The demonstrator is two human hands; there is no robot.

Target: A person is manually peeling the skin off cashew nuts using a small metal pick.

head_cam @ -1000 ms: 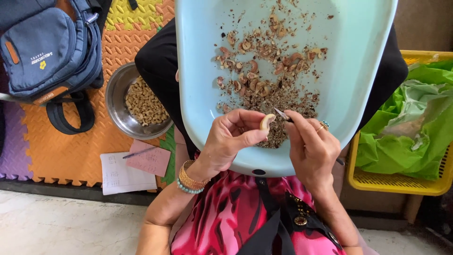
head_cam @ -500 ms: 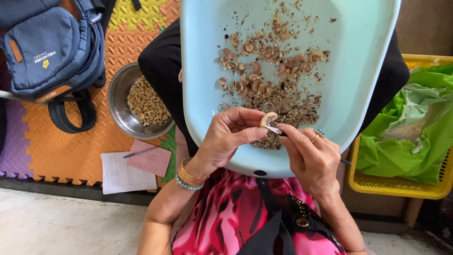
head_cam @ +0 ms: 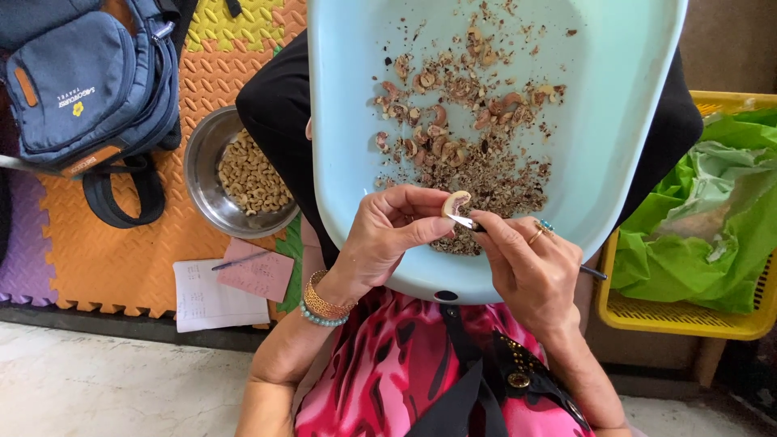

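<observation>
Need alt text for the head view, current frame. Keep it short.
Seen from above, the left hand pinches a pale cashew kernel while the right hand works a small knife against it, over a light blue basin strewn with nuts and brown shell bits. A steel bowl of kernels sits on the orange foam mat to the left.

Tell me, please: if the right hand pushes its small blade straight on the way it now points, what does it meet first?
The right hand aims the blade up-left at the pale nut pinched in the left hand. It seems to touch the nut already; behind it, probably the left thumb.
</observation>
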